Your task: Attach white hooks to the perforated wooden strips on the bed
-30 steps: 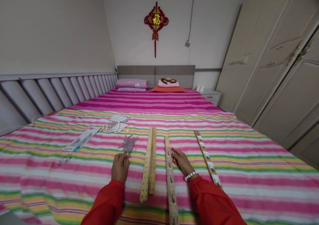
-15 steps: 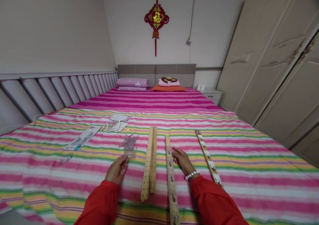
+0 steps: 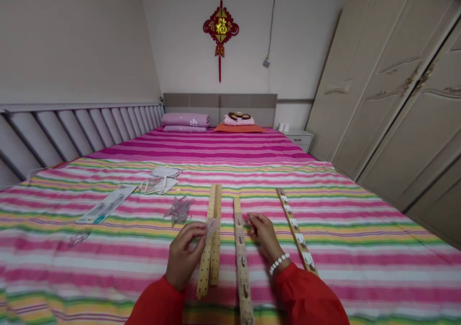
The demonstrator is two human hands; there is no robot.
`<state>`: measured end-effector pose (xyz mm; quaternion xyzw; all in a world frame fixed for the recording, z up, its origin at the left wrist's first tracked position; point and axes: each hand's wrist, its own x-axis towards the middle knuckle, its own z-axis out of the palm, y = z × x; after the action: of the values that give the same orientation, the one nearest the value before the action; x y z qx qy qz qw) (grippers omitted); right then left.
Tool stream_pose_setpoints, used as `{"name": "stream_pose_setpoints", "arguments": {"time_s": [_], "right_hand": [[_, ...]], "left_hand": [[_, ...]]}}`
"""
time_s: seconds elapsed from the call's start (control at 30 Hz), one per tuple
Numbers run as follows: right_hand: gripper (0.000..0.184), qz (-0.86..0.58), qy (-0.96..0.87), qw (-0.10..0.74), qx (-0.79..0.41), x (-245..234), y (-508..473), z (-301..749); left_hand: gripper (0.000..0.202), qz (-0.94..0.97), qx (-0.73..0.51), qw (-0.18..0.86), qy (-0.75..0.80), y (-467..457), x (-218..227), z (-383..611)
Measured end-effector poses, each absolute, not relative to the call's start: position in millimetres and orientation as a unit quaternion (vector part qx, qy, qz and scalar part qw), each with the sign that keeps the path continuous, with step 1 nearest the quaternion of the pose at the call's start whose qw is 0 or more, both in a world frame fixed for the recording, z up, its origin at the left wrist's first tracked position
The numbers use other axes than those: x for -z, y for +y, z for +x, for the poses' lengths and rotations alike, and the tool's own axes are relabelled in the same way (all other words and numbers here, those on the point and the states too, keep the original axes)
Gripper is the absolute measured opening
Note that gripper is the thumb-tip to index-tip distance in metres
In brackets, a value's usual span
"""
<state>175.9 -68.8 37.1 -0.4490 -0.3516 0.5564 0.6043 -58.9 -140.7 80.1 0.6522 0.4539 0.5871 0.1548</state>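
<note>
My left hand pinches a clear adhesive hook between thumb and fingers, above two perforated wooden strips lying side by side. Closer to the middle lies a wooden strip with several metal hooks on clear pads in a row. Just right of its upper part is my right hand, fingers bent and slightly apart, with nothing visible in them. A further wooden strip, bearing white hooks, rests to the right. Left of the perforated strips sits a small pile of clear adhesive hooks.
White packets lie beyond the pile. At the left are a hook package and a thin wire-like bundle. Everything rests on a striped bed sheet. A bed rail runs along the left, and a wardrobe stands at right.
My left hand has moved right from the pile, lifting one clear adhesive hook over the perforated strips. My right hand stays beside the strip with metal hooks. The view has shifted slightly.
</note>
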Motion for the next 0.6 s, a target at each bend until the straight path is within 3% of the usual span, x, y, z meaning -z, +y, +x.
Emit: {"name": "stream_pose_setpoints", "arguments": {"time_s": [0.27,0.6], "right_hand": [[0.04,-0.358,-0.427,0.517,-0.65,-75.6,-94.6,158.8],[0.029,-0.31,-0.392,0.486,-0.717,-81.2,-106.6,162.8]], "left_hand": [[0.011,0.726,-0.541,0.12,0.408,-141.0,-83.2,-28.1],[0.017,0.753,-0.516,0.112,0.391,-137.0,-78.3,-11.8]]}}
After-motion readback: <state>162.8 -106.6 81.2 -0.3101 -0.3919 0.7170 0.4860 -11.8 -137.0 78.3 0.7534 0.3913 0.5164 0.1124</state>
